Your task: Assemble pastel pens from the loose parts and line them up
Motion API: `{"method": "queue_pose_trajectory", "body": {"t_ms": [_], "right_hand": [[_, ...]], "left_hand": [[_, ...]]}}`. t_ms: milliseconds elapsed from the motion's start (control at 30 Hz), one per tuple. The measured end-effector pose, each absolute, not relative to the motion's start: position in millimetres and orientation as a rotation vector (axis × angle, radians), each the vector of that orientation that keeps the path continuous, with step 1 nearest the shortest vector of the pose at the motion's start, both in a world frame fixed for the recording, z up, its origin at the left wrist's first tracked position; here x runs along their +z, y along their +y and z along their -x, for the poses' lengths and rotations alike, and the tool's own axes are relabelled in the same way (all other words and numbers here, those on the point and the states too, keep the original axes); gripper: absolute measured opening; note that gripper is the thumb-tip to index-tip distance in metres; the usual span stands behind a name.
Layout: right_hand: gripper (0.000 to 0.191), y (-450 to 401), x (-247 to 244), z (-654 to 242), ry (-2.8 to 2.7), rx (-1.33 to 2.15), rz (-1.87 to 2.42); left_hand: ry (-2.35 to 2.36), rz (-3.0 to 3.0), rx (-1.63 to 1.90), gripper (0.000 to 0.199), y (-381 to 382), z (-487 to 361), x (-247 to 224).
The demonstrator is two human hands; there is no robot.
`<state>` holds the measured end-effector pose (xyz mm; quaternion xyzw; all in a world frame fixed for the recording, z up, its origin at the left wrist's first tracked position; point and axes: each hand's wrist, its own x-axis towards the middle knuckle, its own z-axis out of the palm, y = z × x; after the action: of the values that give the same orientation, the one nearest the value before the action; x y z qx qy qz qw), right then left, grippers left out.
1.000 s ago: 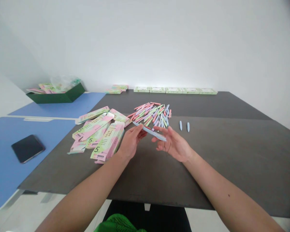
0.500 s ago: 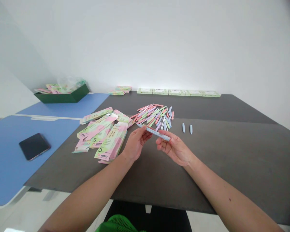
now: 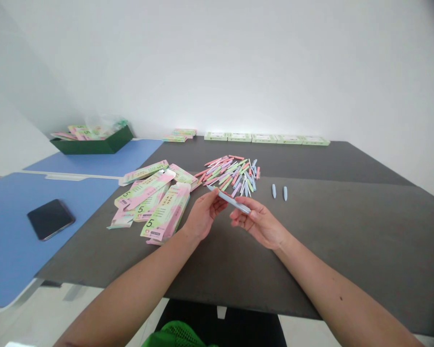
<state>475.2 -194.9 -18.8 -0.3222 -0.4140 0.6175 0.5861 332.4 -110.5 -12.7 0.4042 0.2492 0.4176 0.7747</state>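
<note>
Both my hands hold a slim pale blue pen (image 3: 232,201) above the dark table, slanted down toward the right. My left hand (image 3: 204,216) grips it near one end, with the tip poking out toward the pile. My right hand (image 3: 259,223) pinches the other end between thumb and fingers. Just beyond the hands lies a loose pile of pastel pink, green, blue and lilac pens (image 3: 231,174). Flattened pink-and-green cartons printed with a 5 (image 3: 165,213) lie close to the left of my left hand.
Two small pale blue pen parts (image 3: 274,191) lie right of the pile. Along the table's far edge stands a row of flat green boxes (image 3: 265,138). A black phone (image 3: 50,220) lies on a blue desk (image 3: 14,250). At far left sits a dark green box (image 3: 94,146) holding cartons.
The pen has swung from a nearly level slant to a steeper one, its right end dropping. My hands stay on it, and the view has barely shifted.
</note>
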Motion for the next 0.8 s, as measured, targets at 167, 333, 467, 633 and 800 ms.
{"method": "queue_pose_trajectory", "body": {"t_ms": [167,333,467,633,800], "right_hand": [[0.070,-195,-9,-485,-1.079,1.507,0.770],[0.051,-186,-18,-488,-1.220,1.373,1.201],[0.039,-179,-26,-492,-1.337,1.001,1.496],[0.039,-174,-16,-528,-1.231,0.316,1.859],[0.041,-186,-14,-586,-1.124,0.071,2.477]], "left_hand": [[0.600,-0.947,0.938,0.025,-107,-333,-16],[0.799,-1.234,0.798,0.038,-103,-336,-29],[0.863,-1.294,0.726,0.041,-101,-339,-40],[0.905,-1.327,0.746,0.033,-101,-340,-43],[0.935,-1.330,0.761,0.031,-104,-340,-41]]}}
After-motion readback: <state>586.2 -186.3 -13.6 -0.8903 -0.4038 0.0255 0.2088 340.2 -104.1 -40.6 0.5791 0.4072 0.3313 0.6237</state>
